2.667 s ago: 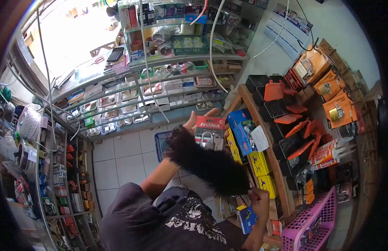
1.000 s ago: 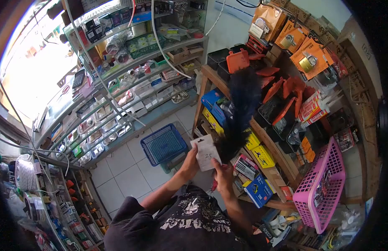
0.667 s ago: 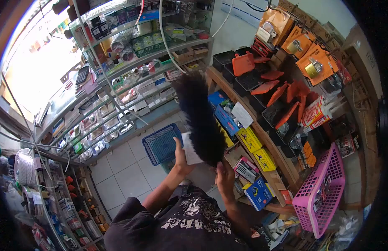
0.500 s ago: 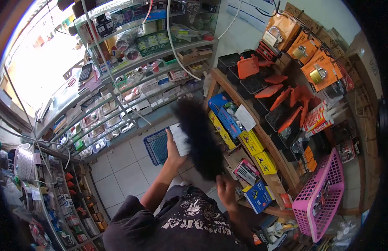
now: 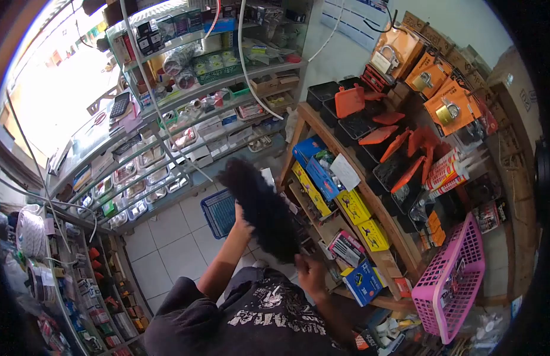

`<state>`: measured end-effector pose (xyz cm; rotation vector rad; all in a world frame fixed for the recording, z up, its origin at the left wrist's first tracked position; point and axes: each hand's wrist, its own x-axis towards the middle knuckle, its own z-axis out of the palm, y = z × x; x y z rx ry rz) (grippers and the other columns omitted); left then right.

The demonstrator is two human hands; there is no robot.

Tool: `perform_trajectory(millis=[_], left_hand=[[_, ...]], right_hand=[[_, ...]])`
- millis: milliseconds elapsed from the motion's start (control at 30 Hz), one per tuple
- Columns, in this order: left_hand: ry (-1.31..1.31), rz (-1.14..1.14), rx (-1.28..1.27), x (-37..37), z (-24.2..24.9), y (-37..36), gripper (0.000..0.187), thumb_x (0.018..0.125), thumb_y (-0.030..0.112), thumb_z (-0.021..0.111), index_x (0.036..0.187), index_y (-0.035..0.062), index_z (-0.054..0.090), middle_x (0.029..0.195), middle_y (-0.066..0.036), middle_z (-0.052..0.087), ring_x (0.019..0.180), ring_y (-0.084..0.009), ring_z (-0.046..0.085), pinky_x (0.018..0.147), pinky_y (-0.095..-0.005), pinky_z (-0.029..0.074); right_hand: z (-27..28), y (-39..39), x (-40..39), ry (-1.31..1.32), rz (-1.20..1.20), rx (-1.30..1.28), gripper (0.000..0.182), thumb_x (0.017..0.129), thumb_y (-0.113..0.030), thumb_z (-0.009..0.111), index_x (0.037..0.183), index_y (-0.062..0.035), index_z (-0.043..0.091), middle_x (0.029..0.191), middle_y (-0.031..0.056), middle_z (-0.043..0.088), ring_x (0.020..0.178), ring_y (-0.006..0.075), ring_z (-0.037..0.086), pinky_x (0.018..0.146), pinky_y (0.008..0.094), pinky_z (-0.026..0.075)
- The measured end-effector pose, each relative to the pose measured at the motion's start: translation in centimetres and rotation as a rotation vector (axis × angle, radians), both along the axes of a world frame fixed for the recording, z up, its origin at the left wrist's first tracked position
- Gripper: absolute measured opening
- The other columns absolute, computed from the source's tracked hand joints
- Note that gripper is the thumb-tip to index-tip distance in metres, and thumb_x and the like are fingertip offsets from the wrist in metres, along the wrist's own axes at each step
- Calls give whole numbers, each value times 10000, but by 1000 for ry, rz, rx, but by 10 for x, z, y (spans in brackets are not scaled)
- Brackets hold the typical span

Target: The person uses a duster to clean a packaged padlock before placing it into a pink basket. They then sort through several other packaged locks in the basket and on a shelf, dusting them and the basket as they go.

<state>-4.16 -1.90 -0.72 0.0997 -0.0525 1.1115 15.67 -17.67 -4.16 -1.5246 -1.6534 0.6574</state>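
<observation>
My right hand (image 5: 312, 275) is closed around the handle end of a black feather duster (image 5: 260, 210), with the handle itself mostly hidden. The fluffy head slants up and left, across my left hand (image 5: 242, 224). That hand grips a white box (image 5: 267, 175), of which only a corner shows past the duster. Its fingers are largely covered by the black fluff.
On my right stands a wooden shelf (image 5: 370, 190) with yellow boxes (image 5: 353, 204), black bins with orange lids (image 5: 379, 132) and a pink basket (image 5: 450, 279). A blue basket (image 5: 218, 212) sits on the tiled floor. Ahead is a glass display case (image 5: 210, 89).
The duster has swung left and toward me, and now covers most of the white box and my left hand's fingers. My right hand has shifted slightly left.
</observation>
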Motion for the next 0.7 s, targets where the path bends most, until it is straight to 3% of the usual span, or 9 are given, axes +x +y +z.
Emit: perform_trajectory(millis=[33,67,167,267,300,367,567,667,700], left_hand=[[-54,-6,40,-4,19,1,569,967,528,363,1293,89,520,1244,-151,581,1135,-336,557,1025,-486,409],[226,140,-216,-2,39,-1,610,960,585,348,1274,95,531,1201,-147,602,1103,-319,578,1004,-467,437],[362,252,-175,-3,18,9,642,968,597,304,1323,94,484,1197,-104,588,1134,-249,566,1023,-406,431],[1388,715,488,2,-52,38,594,998,530,305,1323,65,480,1214,-94,587,1143,-241,561,1017,-379,435],[1388,716,489,-3,-36,34,594,998,530,305,1323,65,480,1214,-94,587,1143,-241,561,1017,-379,435],[277,318,-56,-13,1,18,554,1007,478,323,1342,60,466,1283,-108,548,1221,-251,502,1025,-360,420],[165,285,136,-15,-22,37,643,974,548,350,1413,81,394,1339,-156,513,1221,-342,507,1064,-485,382],[201,288,-142,-20,14,27,603,966,504,390,1437,128,366,1392,-173,459,1212,-378,507,986,-494,457],[222,319,218,-22,1,37,603,977,529,354,1401,107,430,1375,-153,483,1224,-335,506,1011,-455,444]], right_hand=[[-7,-2,4,18,-50,-60,434,995,-376,494,741,-40,596,515,61,377,441,168,344,453,366,276],[2,7,1,72,-97,8,430,994,-375,496,735,-48,598,511,52,366,434,152,318,449,358,266],[7,5,-7,6,-8,-6,441,998,-379,488,727,-46,588,505,52,362,433,149,302,450,353,261],[-3,-2,-8,63,23,-35,451,1000,-385,479,704,-58,573,498,54,360,430,153,299,451,356,253],[-7,-3,-7,96,-15,-100,452,1000,-387,479,699,-64,572,497,54,362,429,153,299,449,358,254],[-2,2,-10,112,-33,-84,455,1000,-392,479,695,-67,572,495,52,362,428,151,299,448,362,250],[5,-1,-10,66,4,20,462,999,-391,483,685,-61,561,490,56,328,417,148,266,445,369,235],[4,-10,-7,127,30,-69,458,998,-390,487,693,-60,571,492,55,320,412,144,252,442,366,234],[3,-12,-5,120,123,-96,455,999,-392,487,701,-61,583,493,52,326,410,141,255,440,361,239]])
